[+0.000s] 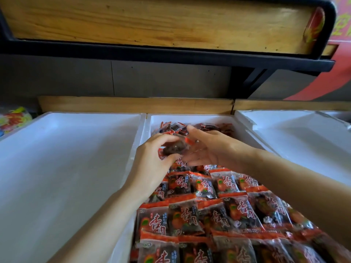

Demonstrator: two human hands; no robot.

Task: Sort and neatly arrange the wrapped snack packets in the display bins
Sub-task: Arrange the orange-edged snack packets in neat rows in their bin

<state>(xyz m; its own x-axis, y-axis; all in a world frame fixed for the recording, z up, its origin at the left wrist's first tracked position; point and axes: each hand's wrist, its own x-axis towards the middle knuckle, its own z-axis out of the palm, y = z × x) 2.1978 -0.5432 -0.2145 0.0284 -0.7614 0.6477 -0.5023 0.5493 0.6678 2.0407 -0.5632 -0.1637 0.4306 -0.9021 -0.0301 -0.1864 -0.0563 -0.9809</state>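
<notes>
If the packet (173,149) slips: it is held above the middle bin (190,117), between the rows (209,205) and the heap (210,128), and would probably land askew on the nearest row. Its clear wrapper looks slick, so a loose grip is the likely cause.
Hands: the left hand (152,164) grips the packet with curled fingers. The right hand (214,149) holds the wrapper from the other side, thumb above and fingers below.
Rows: packets lie face up in overlapping lines from the near edge of the middle bin to about its middle. Both forearms pass just over them, so a dropped wrist could drag a line crooked.
Heap: loose packets lie jumbled at the far edge. Pulling one out may tumble others onto the rows.
Facing: the held packet shows dark contents and no print. Laid that way, it would break the pattern.
Bins: all are white foam. The left bin (66,149) and right bin (294,133) stand just beside the middle one. The right bin's rim looks ragged and may crumble if knocked.
Room: a wooden ledge (133,104) runs behind the bins, with a grey wall (171,80) above it, then a wooden shelf (152,21) in a dark frame. A red banner (341,73) hangs at the right, and bright sweets (13,118) sit at the far left.
</notes>
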